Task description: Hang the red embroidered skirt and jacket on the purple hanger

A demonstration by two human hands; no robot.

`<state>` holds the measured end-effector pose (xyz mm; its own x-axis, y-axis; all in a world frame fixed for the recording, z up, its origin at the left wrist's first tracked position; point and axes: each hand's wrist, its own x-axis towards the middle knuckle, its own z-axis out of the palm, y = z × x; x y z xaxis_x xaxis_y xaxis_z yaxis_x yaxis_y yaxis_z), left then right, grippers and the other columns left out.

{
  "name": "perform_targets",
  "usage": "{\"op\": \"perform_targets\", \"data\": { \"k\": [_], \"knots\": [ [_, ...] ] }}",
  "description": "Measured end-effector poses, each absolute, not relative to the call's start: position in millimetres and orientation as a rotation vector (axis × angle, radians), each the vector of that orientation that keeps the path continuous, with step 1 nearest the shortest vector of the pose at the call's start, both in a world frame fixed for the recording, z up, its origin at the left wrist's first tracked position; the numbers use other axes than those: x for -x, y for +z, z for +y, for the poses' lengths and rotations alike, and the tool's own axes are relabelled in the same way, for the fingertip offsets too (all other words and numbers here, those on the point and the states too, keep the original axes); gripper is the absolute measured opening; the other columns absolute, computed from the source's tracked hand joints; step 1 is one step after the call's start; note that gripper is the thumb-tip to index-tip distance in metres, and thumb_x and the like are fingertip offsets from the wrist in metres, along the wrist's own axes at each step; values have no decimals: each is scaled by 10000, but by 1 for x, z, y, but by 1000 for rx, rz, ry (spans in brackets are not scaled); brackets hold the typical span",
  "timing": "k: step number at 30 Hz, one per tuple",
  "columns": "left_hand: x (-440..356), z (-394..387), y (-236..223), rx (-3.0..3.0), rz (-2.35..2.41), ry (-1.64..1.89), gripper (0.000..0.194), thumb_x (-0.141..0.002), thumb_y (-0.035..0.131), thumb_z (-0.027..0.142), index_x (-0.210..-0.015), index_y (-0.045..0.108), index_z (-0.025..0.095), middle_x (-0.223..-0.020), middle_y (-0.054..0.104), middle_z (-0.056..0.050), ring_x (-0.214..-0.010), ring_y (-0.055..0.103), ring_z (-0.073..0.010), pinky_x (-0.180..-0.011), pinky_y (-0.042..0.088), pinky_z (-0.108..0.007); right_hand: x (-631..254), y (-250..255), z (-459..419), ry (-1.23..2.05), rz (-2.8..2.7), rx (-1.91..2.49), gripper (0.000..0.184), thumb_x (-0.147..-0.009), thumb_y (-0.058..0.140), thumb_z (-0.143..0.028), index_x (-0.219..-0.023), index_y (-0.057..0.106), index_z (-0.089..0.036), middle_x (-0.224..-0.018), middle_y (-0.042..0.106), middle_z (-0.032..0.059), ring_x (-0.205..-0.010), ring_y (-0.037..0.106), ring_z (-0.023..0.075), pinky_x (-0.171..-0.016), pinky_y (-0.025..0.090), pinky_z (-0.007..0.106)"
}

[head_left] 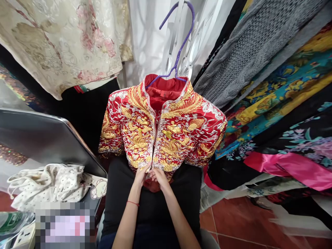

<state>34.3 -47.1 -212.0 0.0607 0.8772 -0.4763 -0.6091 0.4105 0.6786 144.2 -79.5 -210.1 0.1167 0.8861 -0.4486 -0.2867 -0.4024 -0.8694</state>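
Observation:
A red short-sleeved jacket [178, 135] with gold and silver embroidery rests upright across my lap on a purple wire hanger [178, 52]. Its stand collar gapes, showing a red lining and a small size label [164, 94]. At the lower end of the front opening, my left hand [141, 174] is closed on the hem, thumb on top and fingers mostly hidden beneath. Right beside it, my right hand [159, 176] pinches the opposite front edge with curled fingers. The two front edges lie close together near my hands and spread apart toward the collar.
Hanging clothes crowd both sides: a cream floral garment [77, 41] at left, a grey knit [241, 55] and patterned fabrics at right. A white curtain [147, 38] hangs behind. On the left, a dotted white cloth [49, 185] lies by a dark chair back [38, 138].

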Motion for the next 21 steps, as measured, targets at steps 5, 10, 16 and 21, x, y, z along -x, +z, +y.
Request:
{"op": "perform_targets", "data": {
  "k": [5,10,16,21],
  "knots": [
    [-31,-48,-210,-347,959,1100,462,-503,949,222,-896,740,98,-894,772,-113,-866,728,-224,-928,531,-359,-152,-198,-69,1267,-779,1414,381,-615,793,-544,-677,698,-180,-594,676,7,-465,550,121,-513,445,247],
    [-28,-50,-210,-358,970,1090,444,-517,938,215,-901,751,96,-905,777,-110,-868,725,-211,-940,526,-350,-141,-193,-68,1165,-817,1427,399,-630,777,-567,-641,665,-183,-591,657,13,-510,569,142,-507,448,253],
    [-26,-51,-212,-372,990,1097,424,-530,924,197,-910,756,107,-900,779,-103,-882,722,-216,-934,526,-352,-140,-194,-71,1190,-822,1422,398,-636,755,-567,-641,647,-184,-545,615,-19,-453,509,109,-452,383,227],
    [-25,-53,-216,-395,1017,1120,346,-528,907,185,-820,752,84,-827,766,-94,-791,708,-194,-885,520,-327,-137,-192,-69,1290,-841,1380,384,-665,714,-543,-594,661,-169,-480,571,-31,-388,421,73,-422,295,212]
  ]
}}
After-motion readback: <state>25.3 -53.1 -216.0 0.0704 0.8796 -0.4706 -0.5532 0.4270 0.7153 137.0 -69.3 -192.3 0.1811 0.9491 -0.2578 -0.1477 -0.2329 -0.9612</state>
